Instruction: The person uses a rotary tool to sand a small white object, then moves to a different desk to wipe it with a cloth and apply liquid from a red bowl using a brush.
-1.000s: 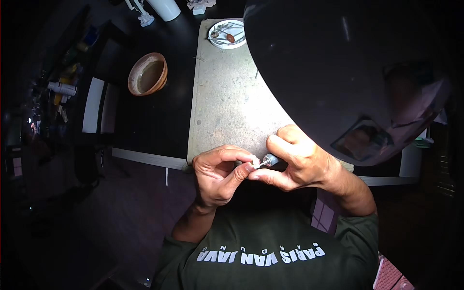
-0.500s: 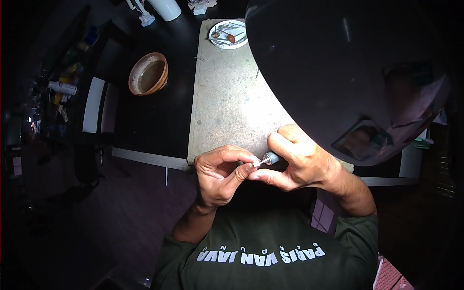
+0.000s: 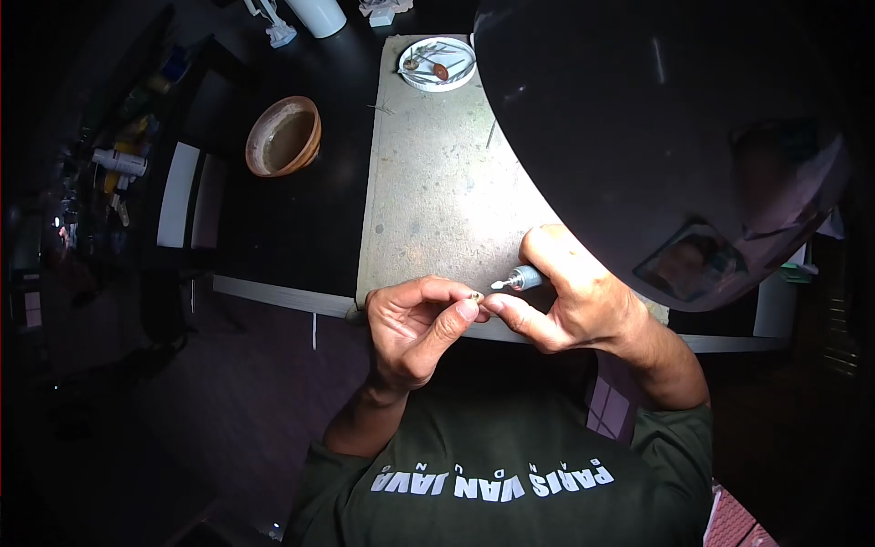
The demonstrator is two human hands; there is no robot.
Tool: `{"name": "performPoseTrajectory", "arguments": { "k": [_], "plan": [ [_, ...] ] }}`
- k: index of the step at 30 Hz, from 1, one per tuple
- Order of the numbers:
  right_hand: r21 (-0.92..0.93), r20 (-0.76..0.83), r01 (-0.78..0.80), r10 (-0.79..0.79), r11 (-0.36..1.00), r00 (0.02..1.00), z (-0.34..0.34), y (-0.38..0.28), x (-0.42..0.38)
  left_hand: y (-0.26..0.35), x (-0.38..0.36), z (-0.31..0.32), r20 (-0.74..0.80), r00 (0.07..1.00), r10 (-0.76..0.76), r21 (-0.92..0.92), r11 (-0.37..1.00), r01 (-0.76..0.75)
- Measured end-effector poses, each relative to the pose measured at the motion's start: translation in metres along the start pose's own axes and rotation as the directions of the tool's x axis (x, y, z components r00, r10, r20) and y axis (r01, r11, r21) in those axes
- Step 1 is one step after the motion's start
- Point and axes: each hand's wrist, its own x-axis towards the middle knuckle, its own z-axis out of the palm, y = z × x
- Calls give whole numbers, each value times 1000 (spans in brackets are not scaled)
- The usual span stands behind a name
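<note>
Left hand pinches a tiny piece — right hand grips a rotary tool nearby.

A dim room around one bright pool of light.
From my end I see a black bench with a pale front edge, dark purplish floor below, and what looks like clutter at far left, too shadowed to name.

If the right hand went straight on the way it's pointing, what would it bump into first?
Probably the left hand, at its fingertips, which pinch a small piece. The right hand has its thumb very close to them, perhaps touching, though this single view leaves the depth unclear.
</note>
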Motion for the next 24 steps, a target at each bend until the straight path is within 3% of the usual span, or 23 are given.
{"name": "performPoseTrajectory", "arguments": {
  "k": [10, 16, 24],
  "plan": [
    [-49, -8, 15, -15, 999, 1000, 1, 1, 0, -1, 1, -3, 33, 999, 20, 113, 993, -24],
    [-64, -11, 22, -23, 998, 1000, 0, 2, 0, 6, 1, 3, -10, 999, -33, 45, 998, 33],
    [-88, -18, 34, -35, 996, 999, 0, 3, -2, -2, 5, -1, 57, 998, 24, 78, 997, -28]
  ]
}}
